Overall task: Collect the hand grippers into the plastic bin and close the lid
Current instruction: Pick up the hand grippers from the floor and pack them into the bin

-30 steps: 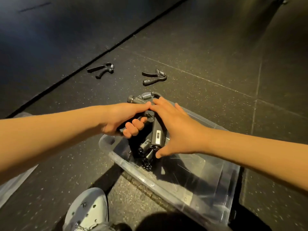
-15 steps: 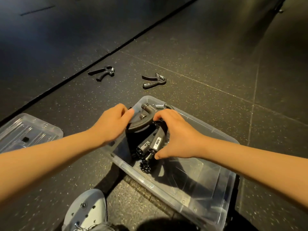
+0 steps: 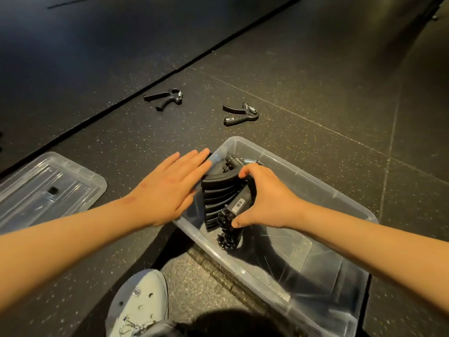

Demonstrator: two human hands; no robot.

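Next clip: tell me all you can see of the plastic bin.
The plastic bin is a clear rectangular tub with rounded corners and a raised rim, standing upright and lidless on the dark speckled floor. A stack of black hand grippers sits at its left end, gripped by the right hand; the rest looks bare. The left hand lies flat at its left rim; contact is unclear.

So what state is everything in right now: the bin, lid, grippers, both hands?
Plastic bin: open, lid off.
Lid: lying on the floor left of the bin, apart from it.
Stack of hand grippers: inside the bin, bunched together, being held.
Left floor gripper: lying loose on the floor, uncollected.
Right floor gripper: likewise, beyond the bin.
Left hand: flat, fingers straight, holding nothing.
Right hand: curled round that stack.
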